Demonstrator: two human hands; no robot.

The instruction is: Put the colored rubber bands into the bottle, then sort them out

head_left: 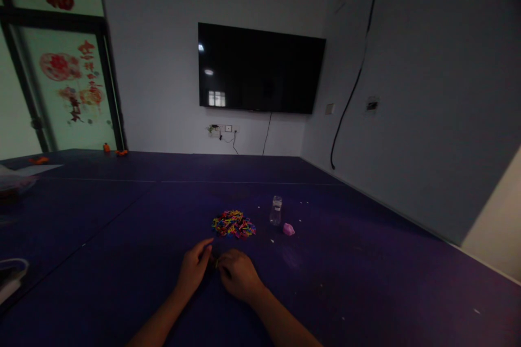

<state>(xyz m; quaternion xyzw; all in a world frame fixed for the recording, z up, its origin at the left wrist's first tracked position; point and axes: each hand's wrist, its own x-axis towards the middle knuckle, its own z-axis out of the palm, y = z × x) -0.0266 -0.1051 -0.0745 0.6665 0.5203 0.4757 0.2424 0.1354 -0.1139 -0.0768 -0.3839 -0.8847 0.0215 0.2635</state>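
Observation:
A pile of small multicoloured pieces (233,224) lies on the dark blue table (325,293), just beyond my hands. My left hand (195,267) is near the pile's lower left, its thumb and fingers a little apart, with nothing visible between them. Close beside it on the right, my right hand (238,272) has its fingertips pinched together on something small and pale that I cannot make out. A clear bottle (275,211) stands to the right of the pile, and a small pink object (288,229) lies next to its base.
Small orange objects (121,152) lie at the table's far left edge. Clear plastic packaging (16,183) and a white-rimmed item (14,276) are at the left. White scraps dot the table. A black cable (347,103) hangs down the right wall.

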